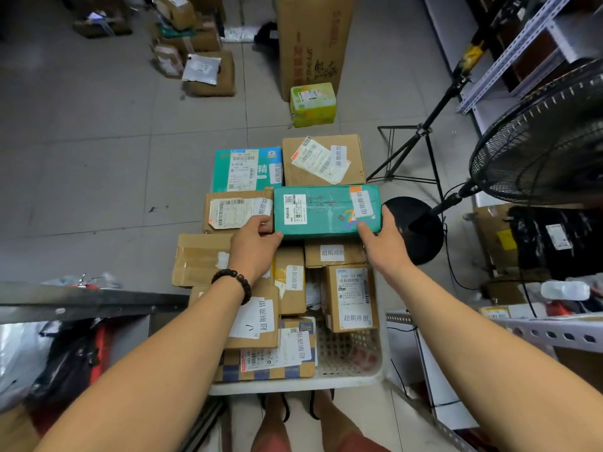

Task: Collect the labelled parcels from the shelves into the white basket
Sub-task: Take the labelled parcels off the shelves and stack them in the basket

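above the heaped white basket [352, 378], toward its far side, i have the teal parcel [327, 212] held level by its short ends, left hand [253, 243] and right hand [381, 238] each gripping one, so i'd lower it flat onto the brown boxes [334, 254] beneath and let go only once it sits steady.

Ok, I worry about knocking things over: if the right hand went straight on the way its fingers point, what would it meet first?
The right hand, gripping the teal parcel, would probably meet the tripod leg first; depth is unclear, so it may pass above.
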